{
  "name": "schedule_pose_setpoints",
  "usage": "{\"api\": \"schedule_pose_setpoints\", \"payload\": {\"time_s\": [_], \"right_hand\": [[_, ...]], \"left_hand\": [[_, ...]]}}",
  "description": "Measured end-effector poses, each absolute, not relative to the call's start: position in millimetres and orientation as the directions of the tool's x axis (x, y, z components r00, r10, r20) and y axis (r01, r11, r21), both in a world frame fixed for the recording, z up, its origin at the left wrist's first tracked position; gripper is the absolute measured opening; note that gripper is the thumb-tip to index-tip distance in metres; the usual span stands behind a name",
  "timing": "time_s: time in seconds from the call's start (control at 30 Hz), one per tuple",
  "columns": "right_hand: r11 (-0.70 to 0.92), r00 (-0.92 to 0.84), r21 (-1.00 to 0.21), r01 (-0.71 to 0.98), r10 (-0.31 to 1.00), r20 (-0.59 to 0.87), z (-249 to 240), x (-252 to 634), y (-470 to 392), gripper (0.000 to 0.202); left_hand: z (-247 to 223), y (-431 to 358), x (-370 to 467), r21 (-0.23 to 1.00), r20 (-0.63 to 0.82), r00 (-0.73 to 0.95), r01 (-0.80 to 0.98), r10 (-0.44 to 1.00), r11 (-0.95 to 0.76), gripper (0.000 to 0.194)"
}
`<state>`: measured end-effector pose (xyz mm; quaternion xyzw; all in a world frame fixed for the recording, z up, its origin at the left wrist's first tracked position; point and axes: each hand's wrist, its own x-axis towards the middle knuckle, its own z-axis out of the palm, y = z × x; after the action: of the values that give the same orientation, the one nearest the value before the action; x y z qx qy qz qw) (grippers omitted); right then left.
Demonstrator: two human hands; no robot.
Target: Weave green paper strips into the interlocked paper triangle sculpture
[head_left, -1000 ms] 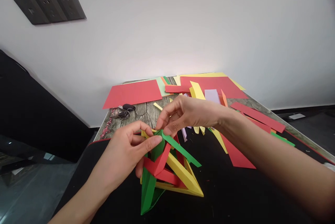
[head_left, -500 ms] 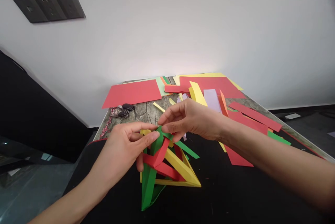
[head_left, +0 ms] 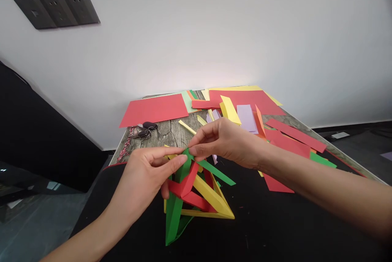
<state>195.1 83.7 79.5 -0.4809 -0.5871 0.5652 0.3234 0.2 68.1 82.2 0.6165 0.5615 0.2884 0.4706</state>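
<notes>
A model of interlocking folded paper strips (head_left: 211,198) in green, red and yellow rests on a black mat (head_left: 263,225). My left hand (head_left: 153,168) pinches the upper corner of its green part (head_left: 183,170) between thumb and index finger, with the other fingers behind. At that same corner, my right hand (head_left: 214,141) has its thumb and index finger closed on the green paper. From there a loose green strip end (head_left: 219,173) sticks out to the right. The fingertips hide the exact joint.
Red sheets (head_left: 156,109) lie by the wall at the back left. Folded yellow (head_left: 229,109) and lilac (head_left: 246,118) pieces stand behind my right hand, with red strips (head_left: 295,133) at the right. Keys (head_left: 145,129) lie on the left. Wall sockets (head_left: 56,9) are above.
My right hand has moved slightly right and its fingertips have closed in on the green corner. The left hand and the paper model look almost unchanged; the view has shifted a little.
</notes>
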Motion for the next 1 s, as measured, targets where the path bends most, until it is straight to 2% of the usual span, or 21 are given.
{"api": "schedule_pose_setpoints", "payload": {"time_s": [0.23, 0.47, 0.7, 1.0], "right_hand": [[-0.095, -0.299, -0.961, 0.259, 0.938, -0.173, 78.8, 197.3, 84.9, 0.017], [-0.052, -0.408, -0.982, 0.183, 0.905, -0.123, 76.5, 199.4, 89.7, 0.015], [-0.069, -0.332, -0.967, 0.244, 0.931, -0.15, 79.0, 197.1, 85.6, 0.014], [-0.073, -0.368, -0.977, 0.202, 0.919, -0.145, 78.4, 197.9, 85.4, 0.019]], "left_hand": [[81.1, 67.1, 0.9, 0.91, -0.169, 0.2, 0.408, 0.965, 0.075, 0.033], [79.3, 65.3, -0.8, 0.92, -0.156, 0.193, 0.386, 0.969, 0.072, 0.029], [79.4, 64.6, -1.3, 0.911, -0.167, 0.198, 0.406, 0.966, 0.074, 0.033], [80.7, 63.2, -3.9, 0.899, -0.137, 0.237, 0.437, 0.962, 0.02, 0.034]]}}
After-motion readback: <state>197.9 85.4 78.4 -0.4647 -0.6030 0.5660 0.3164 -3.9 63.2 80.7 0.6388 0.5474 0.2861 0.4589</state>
